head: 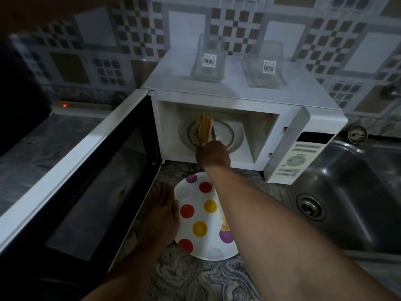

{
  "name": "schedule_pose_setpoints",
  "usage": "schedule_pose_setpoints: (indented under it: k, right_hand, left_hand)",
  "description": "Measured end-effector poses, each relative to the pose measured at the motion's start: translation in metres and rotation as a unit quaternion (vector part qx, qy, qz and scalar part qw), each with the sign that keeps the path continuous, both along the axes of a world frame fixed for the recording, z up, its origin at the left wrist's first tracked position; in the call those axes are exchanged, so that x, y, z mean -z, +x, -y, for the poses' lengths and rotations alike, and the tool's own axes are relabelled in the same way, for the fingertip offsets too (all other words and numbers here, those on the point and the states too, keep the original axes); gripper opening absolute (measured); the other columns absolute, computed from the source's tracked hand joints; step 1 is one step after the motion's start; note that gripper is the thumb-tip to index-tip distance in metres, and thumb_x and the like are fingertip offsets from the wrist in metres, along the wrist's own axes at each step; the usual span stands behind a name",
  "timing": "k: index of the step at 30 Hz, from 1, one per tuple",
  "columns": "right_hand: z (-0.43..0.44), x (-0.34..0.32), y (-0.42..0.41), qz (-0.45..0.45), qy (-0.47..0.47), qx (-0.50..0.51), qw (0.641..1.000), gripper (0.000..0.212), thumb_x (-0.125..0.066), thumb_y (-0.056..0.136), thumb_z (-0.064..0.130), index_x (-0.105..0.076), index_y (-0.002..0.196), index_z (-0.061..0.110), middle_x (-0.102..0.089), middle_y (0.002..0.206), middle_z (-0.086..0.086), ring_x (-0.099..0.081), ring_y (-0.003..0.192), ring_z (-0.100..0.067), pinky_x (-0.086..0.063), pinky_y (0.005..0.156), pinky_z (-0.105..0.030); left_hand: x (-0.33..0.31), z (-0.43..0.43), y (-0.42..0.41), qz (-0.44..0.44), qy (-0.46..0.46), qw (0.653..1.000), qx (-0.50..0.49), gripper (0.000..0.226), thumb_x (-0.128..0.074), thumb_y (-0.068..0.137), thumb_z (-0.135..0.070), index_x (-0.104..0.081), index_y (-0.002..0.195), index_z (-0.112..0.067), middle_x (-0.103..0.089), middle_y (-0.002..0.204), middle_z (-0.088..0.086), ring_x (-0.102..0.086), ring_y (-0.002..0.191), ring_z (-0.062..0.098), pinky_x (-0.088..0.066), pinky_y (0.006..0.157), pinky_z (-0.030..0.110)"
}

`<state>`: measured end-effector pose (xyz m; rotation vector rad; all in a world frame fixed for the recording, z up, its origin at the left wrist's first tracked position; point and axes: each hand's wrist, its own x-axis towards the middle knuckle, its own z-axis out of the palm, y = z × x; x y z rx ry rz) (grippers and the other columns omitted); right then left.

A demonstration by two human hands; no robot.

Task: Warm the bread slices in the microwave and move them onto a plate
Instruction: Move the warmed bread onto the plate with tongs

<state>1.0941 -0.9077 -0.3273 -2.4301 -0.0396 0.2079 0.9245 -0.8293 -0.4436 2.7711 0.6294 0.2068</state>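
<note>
The open microwave door (86, 181) is standing out to the left of the left hand (160, 216), its dark window facing up and walling off that side. The left hand is lying flat on the marbled table (195, 279), fingers (158, 198) straight and slightly apart, holding nothing, the thumb touching the left rim of the spotted plate (191, 253). The plate is sitting just right of those fingers, in front of the microwave (238, 92). The right forearm is crossing over the plate's right side and hiding part of it; a sliver of bread (224, 223) is showing at the forearm's edge.

The right hand (213, 154) is reaching into the oven cavity, fingers clamped on the near end of the bread slices (205, 129). The slices are standing on edge, pressed together, extending away beyond the fingertips over the glass turntable (230, 133).

Above that hand, on the microwave's top, two clear glass containers (207, 61) (265, 66) are each carrying a barcode sticker, too small to read. The control panel (301, 157), right of the fingers, is bearing blurred, unreadable lettering. Farther right, a steel sink (347, 192) is lying.
</note>
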Motion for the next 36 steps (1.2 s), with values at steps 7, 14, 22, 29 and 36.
schedule_pose_setpoints:
  k: [7,14,22,29,36]
  right_hand:
    - [0.000,0.003,0.004,-0.004,0.005,0.022,1.000,0.033,-0.051,0.097,0.029,-0.062,0.120,0.008,-0.067,0.117,-0.011,-0.065,0.108,-0.030,-0.049,0.084,-0.035]
    - [0.002,0.003,0.004,0.007,0.005,0.010,1.000,0.031,-0.049,0.099,0.028,-0.061,0.119,0.007,-0.067,0.116,-0.011,-0.065,0.105,-0.029,-0.053,0.088,-0.038]
    - [0.007,-0.004,0.002,0.018,-0.012,-0.001,1.000,0.029,-0.049,0.101,0.024,-0.063,0.118,0.006,-0.066,0.117,-0.013,-0.065,0.107,-0.030,-0.052,0.085,-0.037]
    - [0.019,-0.013,-0.010,0.002,-0.020,0.028,0.999,0.029,-0.051,0.100,0.030,-0.066,0.112,0.008,-0.070,0.109,-0.011,-0.067,0.098,-0.029,-0.049,0.072,-0.032]
    - [0.046,-0.025,-0.046,0.013,-0.025,-0.004,1.000,0.032,-0.050,0.100,0.030,-0.063,0.117,0.007,-0.067,0.115,-0.014,-0.065,0.102,-0.032,-0.045,0.072,-0.031]
  left_hand:
    - [-0.005,0.001,-0.001,0.001,-0.021,1.000,0.019,0.065,-0.018,0.094,-0.036,-0.050,0.141,-0.002,-0.054,0.141,0.016,-0.052,0.131,0.032,-0.034,0.111,0.039]
    - [0.000,0.004,0.000,0.024,-0.058,0.998,0.014,0.075,-0.008,0.091,-0.044,-0.039,0.147,-0.005,-0.042,0.151,0.013,-0.039,0.141,0.028,-0.016,0.115,0.031]
    - [0.001,0.002,0.001,0.019,-0.061,0.998,0.015,0.074,-0.006,0.091,-0.045,-0.029,0.153,-0.011,-0.033,0.158,0.007,-0.028,0.147,0.023,-0.008,0.116,0.027]
    - [0.001,0.002,0.002,0.013,-0.058,0.998,0.019,0.070,-0.006,0.095,-0.043,-0.027,0.153,-0.011,-0.033,0.158,0.008,-0.027,0.147,0.023,-0.005,0.116,0.025]
    - [-0.005,0.007,0.002,-0.018,-0.103,0.995,0.000,0.055,-0.024,0.106,-0.031,-0.020,0.155,-0.009,-0.023,0.161,0.011,-0.022,0.148,0.025,-0.012,0.119,0.031]
